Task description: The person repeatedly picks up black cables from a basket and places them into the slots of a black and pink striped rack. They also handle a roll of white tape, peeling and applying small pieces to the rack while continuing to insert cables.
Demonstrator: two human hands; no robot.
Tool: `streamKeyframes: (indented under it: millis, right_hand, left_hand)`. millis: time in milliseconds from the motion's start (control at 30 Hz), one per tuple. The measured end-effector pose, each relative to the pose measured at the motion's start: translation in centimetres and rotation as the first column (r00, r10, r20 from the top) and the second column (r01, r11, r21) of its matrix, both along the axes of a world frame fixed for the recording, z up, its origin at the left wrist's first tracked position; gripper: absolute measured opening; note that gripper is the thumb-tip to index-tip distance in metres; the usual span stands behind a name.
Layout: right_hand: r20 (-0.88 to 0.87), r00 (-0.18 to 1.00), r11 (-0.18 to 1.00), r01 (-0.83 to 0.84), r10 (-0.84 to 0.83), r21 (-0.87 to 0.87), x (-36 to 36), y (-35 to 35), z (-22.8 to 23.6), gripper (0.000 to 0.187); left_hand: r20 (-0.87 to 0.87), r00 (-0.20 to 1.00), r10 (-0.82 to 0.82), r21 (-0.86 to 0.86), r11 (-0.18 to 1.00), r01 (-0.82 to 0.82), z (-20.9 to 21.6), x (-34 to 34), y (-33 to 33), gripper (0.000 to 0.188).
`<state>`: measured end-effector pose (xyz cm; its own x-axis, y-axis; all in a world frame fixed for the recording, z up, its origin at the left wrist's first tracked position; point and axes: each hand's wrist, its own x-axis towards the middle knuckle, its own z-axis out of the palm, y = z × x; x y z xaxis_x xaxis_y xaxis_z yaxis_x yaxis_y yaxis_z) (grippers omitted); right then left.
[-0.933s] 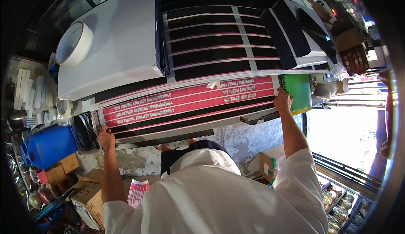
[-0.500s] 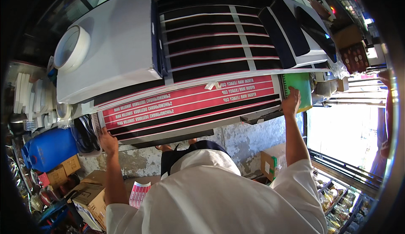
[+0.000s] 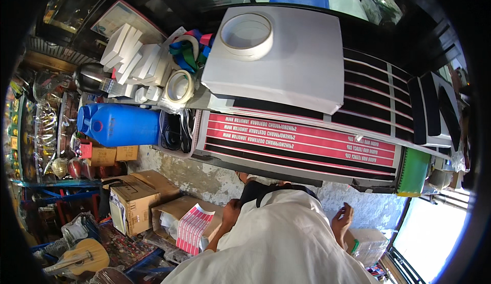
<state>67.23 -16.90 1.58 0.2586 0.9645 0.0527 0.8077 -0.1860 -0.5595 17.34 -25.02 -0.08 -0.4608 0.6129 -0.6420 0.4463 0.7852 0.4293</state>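
Printed sheets (image 3: 302,139) with pink and black stripes lie along the table's near side. Both my hands are off the table, down beside my body. Beside my dark shorts, my left hand (image 3: 231,213) hangs with its fingers unclear. Apart from everything, my right hand (image 3: 341,218) holds nothing and its fingers are loosely spread. On a second stack of black-striped sheets (image 3: 371,92) rests a white box (image 3: 286,53), with a roll of white tape (image 3: 246,34) on top.
A blue jug (image 3: 125,125) and a bin of black cables (image 3: 176,133) stand left of the sheets. Below, a cardboard box (image 3: 163,213) holds a pink-striped sheet (image 3: 194,227). A small guitar (image 3: 84,257) lies lower left; a green notebook (image 3: 413,171) sits at the table's right end.
Both hands have left the ends of the printed sheets and dropped to my sides. The view has swung left, bringing more of the shelves and boxes into sight.
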Motion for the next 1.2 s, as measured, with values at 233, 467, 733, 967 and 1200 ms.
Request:
streamKeyframes:
  millis: [233,467,733,967,1200]
  right_hand:
    - [-0.188,0.936,0.953,-0.283,0.299,0.107,-5.1,6.6,2.2,0.027]
    - [-0.239,0.927,0.957,-0.273,0.29,0.102,-11.2,12.3,6.5,0.022]
    - [-0.312,0.872,0.921,-0.388,0.377,0.029,-24.4,10.6,8.5,0.017]
    - [-0.385,0.825,0.886,-0.461,0.413,-0.038,-32.1,7.4,8.7,0.017]
    - [-0.327,0.875,0.911,-0.404,0.356,-0.089,-34.9,5.6,9.6,0.017]
  left_hand:
    - [-0.347,0.933,0.096,0.416,0.907,0.062,2.2,-6.6,5.3,0.023]
    - [-0.431,0.871,0.234,0.665,0.735,0.132,9.3,-19.1,16.4,0.022]
    - [-0.474,0.876,0.089,0.578,0.782,0.233,7.0,-28.9,24.8,0.033]
    - [-0.362,0.929,0.074,0.665,0.719,0.202,7.1,-31.5,28.9,0.033]
    - [-0.638,0.768,0.058,0.648,0.578,0.495,8.0,-35.2,34.3,0.037]
